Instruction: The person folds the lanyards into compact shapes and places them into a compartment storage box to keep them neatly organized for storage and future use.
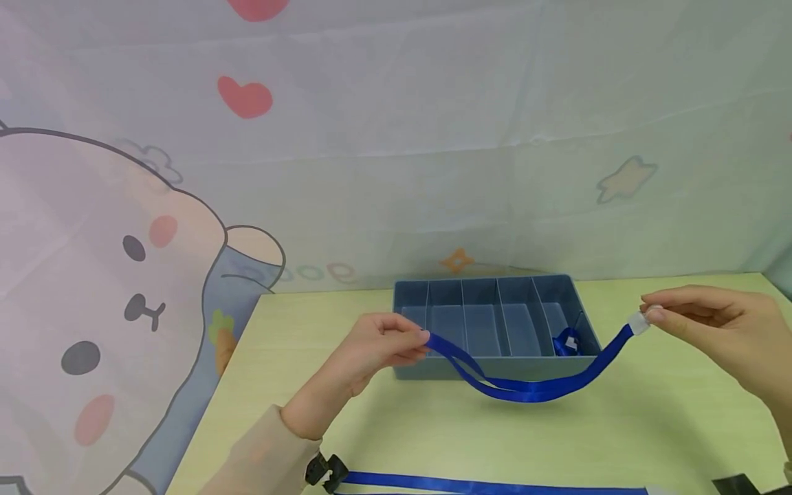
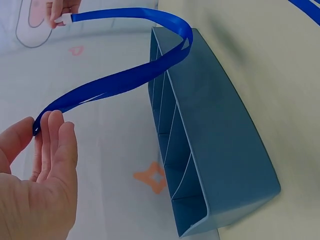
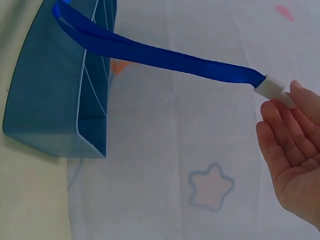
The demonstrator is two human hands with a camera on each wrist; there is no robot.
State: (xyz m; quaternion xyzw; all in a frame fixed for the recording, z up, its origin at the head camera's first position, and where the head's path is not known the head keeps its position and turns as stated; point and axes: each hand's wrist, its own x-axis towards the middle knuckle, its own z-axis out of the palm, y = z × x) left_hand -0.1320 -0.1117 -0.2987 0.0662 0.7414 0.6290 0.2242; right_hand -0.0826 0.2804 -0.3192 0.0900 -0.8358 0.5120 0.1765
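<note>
A blue lanyard point(image 1: 532, 392) hangs in a slack curve between my two hands, in front of a blue-grey divided box. My left hand point(image 1: 386, 344) pinches its looped end between thumb and fingers, as the left wrist view also shows. At the other end, my right hand point(image 1: 711, 323) pinches the white plastic clip point(image 3: 270, 87) by its tip. The box point(image 1: 495, 368) stands on the table with several narrow compartments. In its rightmost compartment lies a bundled blue lanyard point(image 1: 566, 342) with a white piece.
Another blue lanyard point(image 1: 495, 487) is stretched flat along the near edge of the pale yellow table point(image 1: 526, 436). Behind the table hangs a cloth point(image 1: 402, 172) printed with a cartoon animal, hearts and stars. Black straps point(image 1: 326, 471) sit at my wrists.
</note>
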